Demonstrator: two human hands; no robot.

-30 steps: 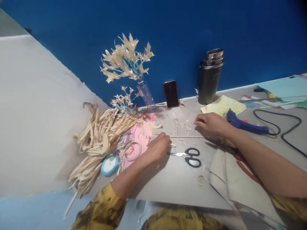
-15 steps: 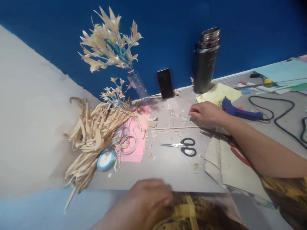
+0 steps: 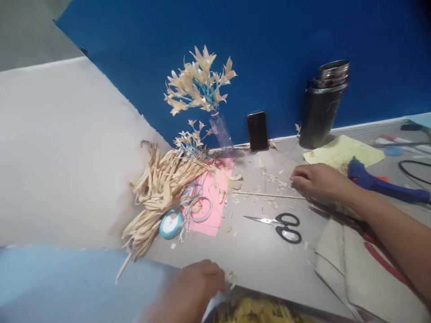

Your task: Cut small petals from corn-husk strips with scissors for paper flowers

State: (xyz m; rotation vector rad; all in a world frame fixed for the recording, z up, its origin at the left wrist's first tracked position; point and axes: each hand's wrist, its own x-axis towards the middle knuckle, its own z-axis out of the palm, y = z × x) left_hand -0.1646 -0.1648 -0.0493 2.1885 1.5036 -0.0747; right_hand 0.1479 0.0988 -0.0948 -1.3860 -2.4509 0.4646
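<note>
My left hand (image 3: 200,282) is over the table's front edge, slightly blurred, with its fingers curled in. Whatever they may hold is hidden. Just right of its fingertips shows a pale curled scrap (image 3: 232,279). My right hand (image 3: 313,181) rests on the table with bent fingers, by the right end of a thin stick (image 3: 269,194). Its palm side is out of sight, so I cannot tell if it grips the stick. Black-handled scissors (image 3: 274,221) lie between the hands. Under my right forearm is a red-handled tool (image 3: 384,262), partly covered, on a beige cloth (image 3: 346,255).
Dried husks (image 3: 158,179), a blue ribbon roll (image 3: 171,223), a tape ring (image 3: 201,209) and pink paper (image 3: 213,220) lie left. Behind stand husk flowers (image 3: 198,80) in a clear bottle (image 3: 221,130), a phone (image 3: 257,131) and a flask (image 3: 323,107). A blue glue gun (image 3: 384,181) lies right.
The view has shifted, so the table things appear farther right. My left hand has moved left relative to them. A curled scrap that lay below the scissors now seems to be near it.
</note>
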